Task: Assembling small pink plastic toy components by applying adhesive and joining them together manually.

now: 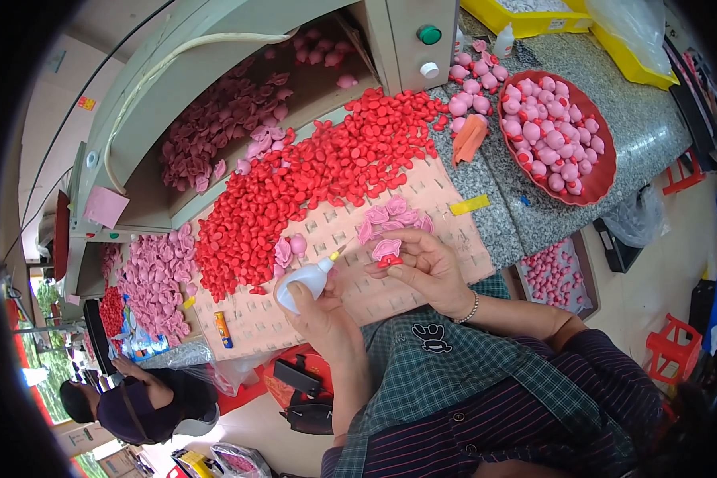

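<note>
My left hand is wrapped round a white squeeze bottle with a yellow tip, tilted up toward the right. Between the fingers of my right hand is a pink molded piece with a red part at its lower end. The bottle's tip points at this piece, with a gap between them. Just beyond lie several loose pink molded pieces on the pink mat. Two pink rounded pieces rest near the bottle. A large heap of small red pieces spreads along the mat's far side.
A red scalloped bowl of pink-and-red balls stands at the right. Pink pieces are heaped at the left, beside a yellow glue tube. Behind is a grey machine housing. Another person sits at the lower left.
</note>
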Tool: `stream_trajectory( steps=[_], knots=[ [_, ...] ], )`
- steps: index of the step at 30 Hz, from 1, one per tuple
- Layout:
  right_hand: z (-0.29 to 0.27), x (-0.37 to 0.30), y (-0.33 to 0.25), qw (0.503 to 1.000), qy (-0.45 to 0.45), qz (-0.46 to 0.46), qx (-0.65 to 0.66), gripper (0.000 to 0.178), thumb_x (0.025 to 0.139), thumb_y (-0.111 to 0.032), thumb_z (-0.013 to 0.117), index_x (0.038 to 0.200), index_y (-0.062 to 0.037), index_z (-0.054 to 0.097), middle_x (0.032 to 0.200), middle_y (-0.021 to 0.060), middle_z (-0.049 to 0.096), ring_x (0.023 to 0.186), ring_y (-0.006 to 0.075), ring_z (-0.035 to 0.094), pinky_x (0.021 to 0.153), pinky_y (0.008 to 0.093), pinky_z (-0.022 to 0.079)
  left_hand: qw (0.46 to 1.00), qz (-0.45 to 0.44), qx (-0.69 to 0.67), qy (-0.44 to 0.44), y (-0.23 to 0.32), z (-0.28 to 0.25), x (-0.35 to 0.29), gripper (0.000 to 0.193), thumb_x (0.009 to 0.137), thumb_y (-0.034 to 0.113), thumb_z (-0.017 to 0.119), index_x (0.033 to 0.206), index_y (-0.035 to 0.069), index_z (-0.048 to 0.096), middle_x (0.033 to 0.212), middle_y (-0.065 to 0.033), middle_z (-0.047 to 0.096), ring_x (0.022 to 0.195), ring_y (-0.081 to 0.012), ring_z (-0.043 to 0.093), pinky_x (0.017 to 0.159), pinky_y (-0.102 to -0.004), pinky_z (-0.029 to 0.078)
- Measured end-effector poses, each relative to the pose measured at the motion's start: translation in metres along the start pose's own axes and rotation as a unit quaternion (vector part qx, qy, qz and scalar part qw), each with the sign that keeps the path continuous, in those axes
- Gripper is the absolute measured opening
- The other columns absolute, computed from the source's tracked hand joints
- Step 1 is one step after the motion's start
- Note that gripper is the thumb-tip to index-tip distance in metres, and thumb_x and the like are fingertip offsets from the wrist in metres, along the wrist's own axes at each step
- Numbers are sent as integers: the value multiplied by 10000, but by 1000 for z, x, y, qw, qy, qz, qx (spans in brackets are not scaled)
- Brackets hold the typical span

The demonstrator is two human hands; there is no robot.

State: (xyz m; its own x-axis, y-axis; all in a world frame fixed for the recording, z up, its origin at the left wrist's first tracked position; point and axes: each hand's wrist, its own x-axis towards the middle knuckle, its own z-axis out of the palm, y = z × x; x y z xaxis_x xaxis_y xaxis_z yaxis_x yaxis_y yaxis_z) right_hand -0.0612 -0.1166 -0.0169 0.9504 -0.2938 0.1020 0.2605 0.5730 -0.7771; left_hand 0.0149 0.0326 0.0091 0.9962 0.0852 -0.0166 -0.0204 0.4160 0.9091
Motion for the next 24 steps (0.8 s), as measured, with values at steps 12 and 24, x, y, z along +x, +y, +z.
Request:
stream_trajectory(
  steps=[12,24],
  knots=[
    [-3,-4,-6,999,0,21,-25,461,962,39,554,1400,26,410,1328,225,562,1124,314,654,982,424,539,995,19,46,-88,8,16,47,455,829,-62,727,1230,-16,516,1091,-143,673,944,-212,688,845,-324,566],
    [-8,-8,-6,999,15,38,-21,463,949,18,570,1391,12,430,1348,243,551,1107,354,658,965,463,547,929,35,285,-232,-9,19,66,397,859,-80,682,1191,3,480,1152,-144,661,1008,-145,639,854,-263,528]
  ],
)
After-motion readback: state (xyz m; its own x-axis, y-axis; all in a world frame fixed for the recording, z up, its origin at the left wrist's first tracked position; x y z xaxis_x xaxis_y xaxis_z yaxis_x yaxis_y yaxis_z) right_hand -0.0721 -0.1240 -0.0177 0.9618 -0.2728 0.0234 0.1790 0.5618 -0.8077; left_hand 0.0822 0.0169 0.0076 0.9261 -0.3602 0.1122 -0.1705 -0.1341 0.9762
